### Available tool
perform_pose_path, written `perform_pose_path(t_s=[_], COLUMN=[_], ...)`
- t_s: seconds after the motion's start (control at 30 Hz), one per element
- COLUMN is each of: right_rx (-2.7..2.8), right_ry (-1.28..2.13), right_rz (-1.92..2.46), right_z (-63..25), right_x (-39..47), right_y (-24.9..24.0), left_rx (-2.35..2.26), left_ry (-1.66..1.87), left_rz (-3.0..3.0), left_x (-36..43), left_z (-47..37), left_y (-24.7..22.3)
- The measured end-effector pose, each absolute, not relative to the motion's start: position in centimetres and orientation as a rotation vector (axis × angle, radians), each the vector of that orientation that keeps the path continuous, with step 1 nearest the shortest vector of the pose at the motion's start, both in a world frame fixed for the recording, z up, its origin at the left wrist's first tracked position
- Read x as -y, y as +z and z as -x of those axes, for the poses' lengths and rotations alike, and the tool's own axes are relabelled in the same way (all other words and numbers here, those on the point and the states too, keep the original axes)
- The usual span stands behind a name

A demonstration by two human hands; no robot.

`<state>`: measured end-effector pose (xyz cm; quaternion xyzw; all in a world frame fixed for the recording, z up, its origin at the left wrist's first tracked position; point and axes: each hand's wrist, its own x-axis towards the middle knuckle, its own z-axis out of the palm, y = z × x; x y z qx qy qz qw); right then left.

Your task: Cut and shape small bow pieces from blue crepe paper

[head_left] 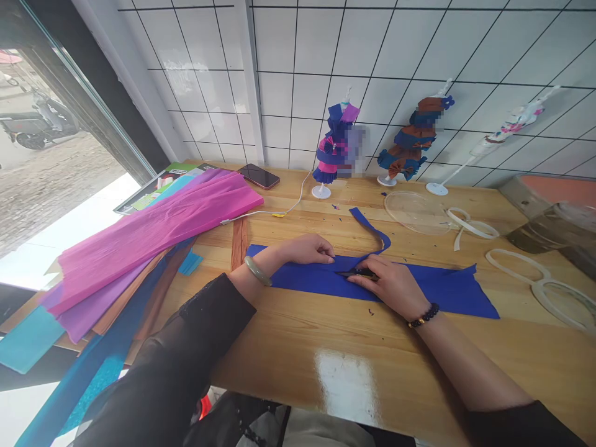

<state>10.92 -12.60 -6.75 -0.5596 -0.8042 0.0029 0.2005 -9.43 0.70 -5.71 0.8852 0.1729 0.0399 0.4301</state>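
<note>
A long sheet of blue crepe paper (447, 292) lies across the wooden table in front of me. My left hand (311, 249) rests at its upper edge, fingers pinched together on the paper. From the right, my right hand (388, 279) grips small dark scissors (357, 272), their tip pointing left over the sheet. A narrow blue strip (370, 230), partly cut from the upper edge, curls up and away behind the right hand. The fingers hide much of the scissors' handles.
Pink crepe paper (162, 226) tops a pile of coloured sheets at the left. A phone (259, 176) and white cable (293, 208) lie behind. Decorated stands (328, 155) line the tiled wall. A clear disc (414, 212), white rings (540, 279) and a dark glass container (549, 230) occupy the right.
</note>
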Motion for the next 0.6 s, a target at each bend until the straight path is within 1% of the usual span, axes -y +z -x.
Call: perform_pose_path(t_s=[0.6], right_rx=[2.253], right_ry=[0.039], right_rz=[1.551], right_z=[-10.84], right_x=[12.65], right_y=[-7.07], left_rx=[-0.392], left_ry=[0.111], left_rz=[-2.211], left_x=[-0.96], left_z=[9.43], left_y=[-6.06])
